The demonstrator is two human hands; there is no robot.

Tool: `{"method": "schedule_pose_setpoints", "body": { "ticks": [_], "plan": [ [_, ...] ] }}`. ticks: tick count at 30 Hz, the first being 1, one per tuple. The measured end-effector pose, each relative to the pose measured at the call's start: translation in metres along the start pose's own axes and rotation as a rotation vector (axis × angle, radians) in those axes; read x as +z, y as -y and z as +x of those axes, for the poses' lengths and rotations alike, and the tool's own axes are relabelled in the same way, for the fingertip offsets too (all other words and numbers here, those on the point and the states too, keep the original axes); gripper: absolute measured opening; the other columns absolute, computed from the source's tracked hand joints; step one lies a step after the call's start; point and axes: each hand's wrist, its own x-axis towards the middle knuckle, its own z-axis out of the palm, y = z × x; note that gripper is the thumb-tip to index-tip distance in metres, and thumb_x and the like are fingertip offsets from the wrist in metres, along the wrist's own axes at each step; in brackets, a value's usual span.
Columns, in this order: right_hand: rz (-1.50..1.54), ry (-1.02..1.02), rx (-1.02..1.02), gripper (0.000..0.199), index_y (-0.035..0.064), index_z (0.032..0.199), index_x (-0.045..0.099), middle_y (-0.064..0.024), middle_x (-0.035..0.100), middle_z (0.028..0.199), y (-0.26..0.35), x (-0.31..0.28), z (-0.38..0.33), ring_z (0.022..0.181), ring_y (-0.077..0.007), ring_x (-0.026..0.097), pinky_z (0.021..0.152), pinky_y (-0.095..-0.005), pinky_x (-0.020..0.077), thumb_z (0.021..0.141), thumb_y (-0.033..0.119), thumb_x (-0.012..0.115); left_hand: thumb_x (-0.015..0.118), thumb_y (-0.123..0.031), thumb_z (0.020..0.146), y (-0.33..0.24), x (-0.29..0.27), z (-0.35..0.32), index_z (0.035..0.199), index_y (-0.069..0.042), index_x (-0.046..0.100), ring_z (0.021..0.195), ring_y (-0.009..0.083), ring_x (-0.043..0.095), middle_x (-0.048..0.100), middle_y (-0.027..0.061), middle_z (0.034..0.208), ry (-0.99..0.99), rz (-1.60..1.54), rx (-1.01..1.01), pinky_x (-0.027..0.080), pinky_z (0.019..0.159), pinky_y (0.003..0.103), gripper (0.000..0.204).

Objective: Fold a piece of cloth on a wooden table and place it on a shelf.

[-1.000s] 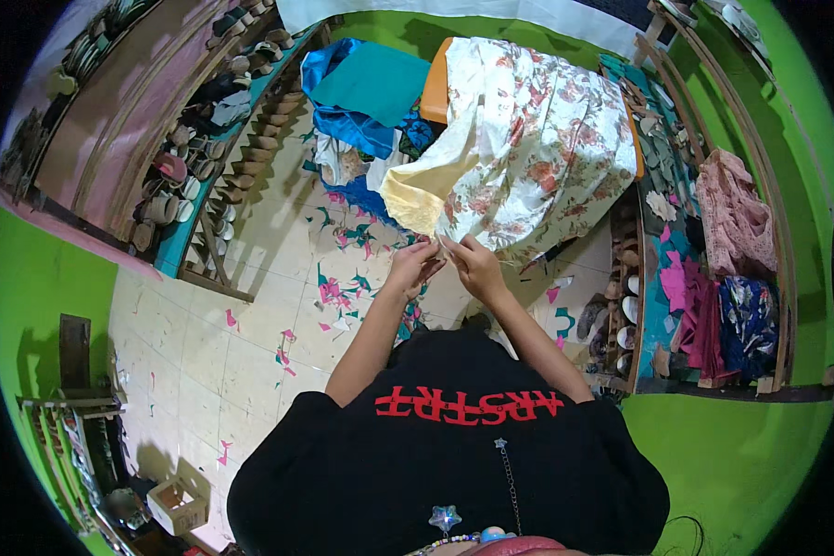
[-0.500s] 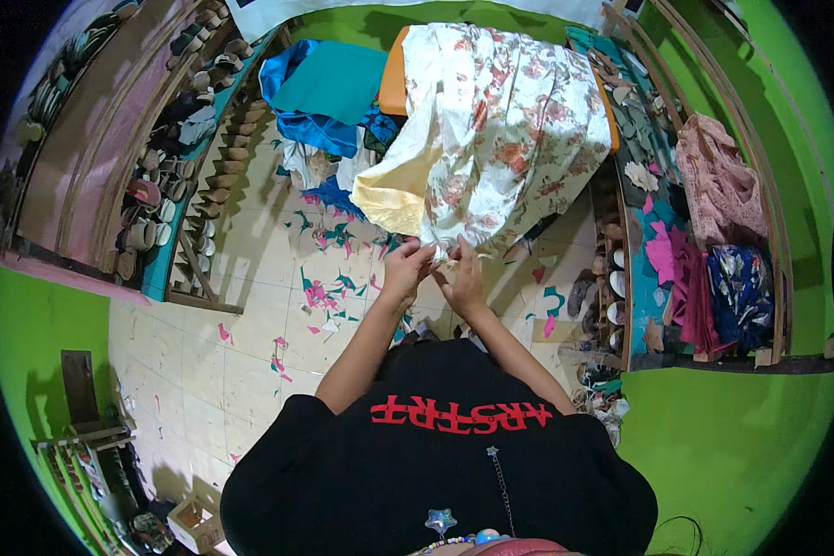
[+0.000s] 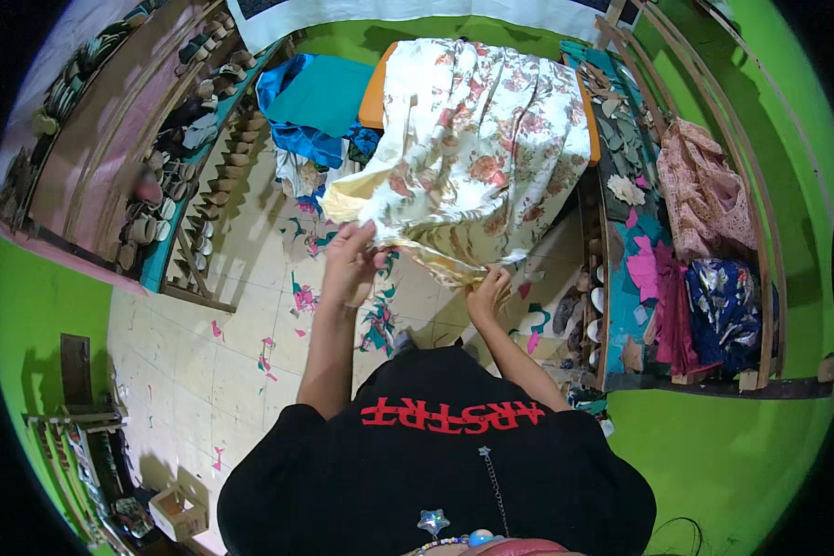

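A white fabric [image 3: 486,139] with reddish-brown flowers lies spread over an orange-edged table [image 3: 372,107], and its near edge hangs down toward me. My left hand [image 3: 350,264] pinches that edge at the left, where a pale yellow underside [image 3: 341,201] shows. Farther right, my right hand [image 3: 489,295] grips the same edge, fingers closed on it. Between the two hands the edge sags in a loose, folded strip.
Blue and teal cloths [image 3: 317,93] are heaped left of the table. Racks of shoes and shoe lasts [image 3: 224,176] stand at the left. A right-hand shelf holds a pink lace cloth [image 3: 704,190] and a dark blue cloth [image 3: 721,310]. Pink and green scraps [image 3: 304,296] litter the tiled floor.
My hands have moved apart from close together, the left to the left and the right to the right and nearer me. The fabric edge is now stretched out between them.
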Motion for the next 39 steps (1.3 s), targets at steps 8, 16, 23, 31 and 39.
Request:
{"method": "schedule_pose_setpoints", "body": {
  "ticks": [8,16,23,31,39],
  "plan": [
    [-0.038,0.234,0.022,0.016,0.0148,0.084,0.062,-0.0113,0.051,0.080,-0.055,-0.010,0.014,0.078,-0.0273,0.050,0.076,-0.0382,0.0349,0.069,0.014,0.054,0.055,-0.012,0.078,-0.013,0.004,-0.033,0.081,-0.007,0.052,0.054,0.0050,0.052,0.058,0.0007,0.074,-0.242,0.034,0.120,0.040,0.041,0.013,0.006],
    [0.501,0.137,0.384,0.021,0.0067,0.086,0.060,-0.0159,0.058,0.076,-0.190,0.061,0.024,0.072,-0.0320,0.055,0.065,-0.0389,0.0420,0.069,0.010,0.047,0.056,-0.011,0.077,0.024,-0.019,0.000,0.081,-0.007,0.052,0.054,0.0054,0.052,0.055,-0.0002,0.070,-0.257,0.126,0.058,0.046,0.046,0.015,0.006],
    [-0.046,0.342,0.084,0.019,0.0121,0.083,0.063,-0.0139,0.051,0.098,-0.132,-0.001,0.013,0.097,-0.0279,0.045,0.084,-0.0364,0.0343,0.069,0.015,0.050,0.057,-0.011,0.075,0.001,-0.004,-0.004,0.082,-0.007,0.053,0.056,0.0039,0.050,0.054,-0.0014,0.070,-0.233,0.260,0.077,0.046,0.047,0.016,0.009],
    [0.443,0.545,0.522,0.034,0.0136,0.104,0.052,-0.0120,0.039,0.118,-0.142,0.049,0.055,0.102,-0.0284,0.041,0.083,-0.0369,0.0354,0.073,0.026,0.055,0.057,-0.004,0.071,-0.020,0.002,-0.005,0.080,-0.004,0.052,0.053,0.0060,0.049,0.052,0.0009,0.068,-0.119,0.297,-0.011,0.047,0.047,0.018,0.010],
    [1.348,0.337,1.231,0.059,0.0239,0.126,0.022,-0.0092,0.039,0.116,-0.115,0.117,0.074,0.098,-0.0266,0.044,0.072,-0.0444,0.0427,0.077,0.020,0.055,0.063,-0.007,0.068,0.003,0.010,0.001,0.085,0.003,0.054,0.055,0.0098,0.055,0.058,0.0077,0.073,0.130,0.325,-0.230,0.047,0.048,0.021,0.021]
  ]
}}
